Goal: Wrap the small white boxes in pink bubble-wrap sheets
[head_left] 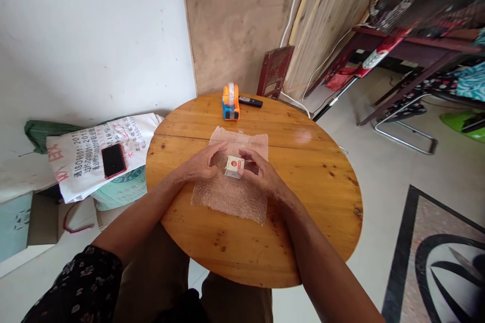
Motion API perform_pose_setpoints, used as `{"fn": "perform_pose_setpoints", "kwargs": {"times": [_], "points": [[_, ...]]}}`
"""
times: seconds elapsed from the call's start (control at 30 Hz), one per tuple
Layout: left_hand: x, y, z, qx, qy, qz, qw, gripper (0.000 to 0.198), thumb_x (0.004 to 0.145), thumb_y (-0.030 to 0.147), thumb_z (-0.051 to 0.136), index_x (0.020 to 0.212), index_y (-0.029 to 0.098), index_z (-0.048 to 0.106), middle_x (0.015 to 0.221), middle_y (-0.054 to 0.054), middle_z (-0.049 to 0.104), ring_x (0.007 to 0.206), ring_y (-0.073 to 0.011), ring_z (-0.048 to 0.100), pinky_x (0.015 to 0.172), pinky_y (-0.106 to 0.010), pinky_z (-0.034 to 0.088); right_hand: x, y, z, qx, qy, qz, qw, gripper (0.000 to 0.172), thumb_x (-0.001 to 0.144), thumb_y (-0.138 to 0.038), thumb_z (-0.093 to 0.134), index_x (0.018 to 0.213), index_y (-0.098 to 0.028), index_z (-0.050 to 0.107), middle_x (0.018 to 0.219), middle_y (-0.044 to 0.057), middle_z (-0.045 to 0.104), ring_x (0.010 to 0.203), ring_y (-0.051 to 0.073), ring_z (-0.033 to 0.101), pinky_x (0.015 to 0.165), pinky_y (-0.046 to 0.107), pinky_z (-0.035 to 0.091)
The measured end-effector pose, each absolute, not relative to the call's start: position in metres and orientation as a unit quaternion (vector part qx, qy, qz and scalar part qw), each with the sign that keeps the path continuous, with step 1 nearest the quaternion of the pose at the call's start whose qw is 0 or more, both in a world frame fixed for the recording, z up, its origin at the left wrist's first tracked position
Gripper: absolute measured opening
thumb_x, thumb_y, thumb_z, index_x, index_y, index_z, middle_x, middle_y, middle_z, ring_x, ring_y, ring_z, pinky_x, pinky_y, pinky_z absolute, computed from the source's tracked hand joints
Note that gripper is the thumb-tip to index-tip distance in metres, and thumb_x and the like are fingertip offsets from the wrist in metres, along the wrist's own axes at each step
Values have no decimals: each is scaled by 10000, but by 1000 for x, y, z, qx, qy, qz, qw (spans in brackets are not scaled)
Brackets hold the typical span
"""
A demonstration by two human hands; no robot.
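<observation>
A small white box (234, 165) with a red round mark and red lettering rests on a sheet of clear bubble wrap (231, 201). The wrap lies flat on a round wooden table (322, 181). My left hand (206, 162) is at the left of the box, apart from it, with thumb and fingers spread over the wrap. Around the right side of the box curves my right hand (261, 174), its thumb and fingers apart. The right thumb tip overlaps the box's lower right corner; I cannot tell whether it presses on it.
An orange and blue tape dispenser (231, 103) stands at the table's far edge, beside a black marker-like object (250, 102). On the left, a phone (113, 160) lies on a white printed sack (83, 149). A standing fan (413, 0) and a dark red desk (401, 43) are at the right.
</observation>
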State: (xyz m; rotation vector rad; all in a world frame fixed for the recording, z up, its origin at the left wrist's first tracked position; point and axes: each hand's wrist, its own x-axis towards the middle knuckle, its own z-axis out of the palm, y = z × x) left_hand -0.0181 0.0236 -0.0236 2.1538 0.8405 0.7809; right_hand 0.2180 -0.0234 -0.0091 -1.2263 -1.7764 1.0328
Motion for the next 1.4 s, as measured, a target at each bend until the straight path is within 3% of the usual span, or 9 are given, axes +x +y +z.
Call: {"fn": "perform_pose_setpoints", "kwargs": {"times": [0.13, 0.3, 0.47, 0.57, 0.73, 0.97, 1.1, 1.3, 1.4], "points": [[-24, 12, 6, 839, 370, 281, 282, 627, 707, 164, 524, 1333, 159, 518, 1383, -149, 565, 1263, -298, 543, 1060, -490, 439, 218, -21, -4, -476, -673, 423, 376, 540, 759, -519, 694, 1225, -258, 613, 1267, 89, 627, 1186, 293, 592, 991, 472, 487], [-32, -38, 49, 923, 329, 143, 137, 364, 757, 278, 619, 1108, 185, 644, 1076, -97, 643, 1069, -280, 578, 990, -457, 449, 218, -16, -9, -478, -651, 434, 399, 501, 793, -546, 659, 1199, -255, 629, 1247, 87, 650, 1157, 283, 609, 1021, 486, 465], [-30, -83, 34, 940, 329, 87, 35, 421, 703, 252, 674, 1113, 176, 617, 1136, -130, 601, 1152, -317, 516, 1059, -507, 364, 220, -9, -16, -500, -623, 415, 435, 510, 837, -564, 593, 1262, -282, 600, 1343, 63, 612, 1216, 271, 575, 1066, 482, 436], [-25, -90, 18, 938, 332, 97, 11, 332, 735, 190, 627, 1067, 179, 622, 1191, -125, 595, 1193, -313, 497, 1100, -517, 326, 221, -5, -18, -526, -571, 442, 449, 497, 866, -558, 540, 1293, -306, 567, 1388, 55, 581, 1179, 253, 605, 1021, 464, 481], [-14, -86, 8, 928, 336, 159, -32, 180, 782, 113, 566, 930, 162, 655, 1184, -141, 611, 1190, -308, 504, 1073, -514, 377, 222, -2, -18, -537, -524, 476, 459, 475, 875, -533, 503, 1277, -285, 556, 1353, 63, 607, 1156, 236, 631, 1003, 441, 497], [-7, -68, 11, 855, 394, 324, 91, 73, 829, 186, 581, 766, 195, 617, 1122, -98, 653, 1029, -233, 616, 909, -407, 504, 225, 3, -24, -523, -516, 489, 470, 474, 838, -581, 544, 1177, -254, 597, 1214, 79, 688, 1115, 230, 652, 969, 417, 513], [1, -35, 24, 815, 437, 333, 184, 47, 797, 221, 580, 772, 195, 609, 1034, -66, 679, 951, -205, 648, 822, -337, 520, 228, 5, -20, -525, -507, 506, 459, 558, 794, -679, 554, 1144, -249, 616, 1178, 94, 707, 1100, 258, 659, 926, 430, 535], [17, 3, 29, 742, 505, 297, 325, 89, 733, 261, 597, 741, 173, 601, 740, -6, 652, 639, -135, 572, 592, -246, 424, 233, -10, 2, -503, -527, 515, 452, 663, 819, -754, 443, 1233, -257, 586, 1183, 86, 703, 1018, 284, 678, 813, 429, 561], [21, 7, 19, 709, 506, 311, 380, 130, 725, 295, 602, 744, 166, 600, 624, 32, 577, 524, -96, 465, 508, -220, 341, 233, -14, 6, -494, -529, 527, 445, 644, 773, -707, 561, 1231, -254, 580, 1133, 84, 707, 960, 274, 685, 781, 406, 559]]}}
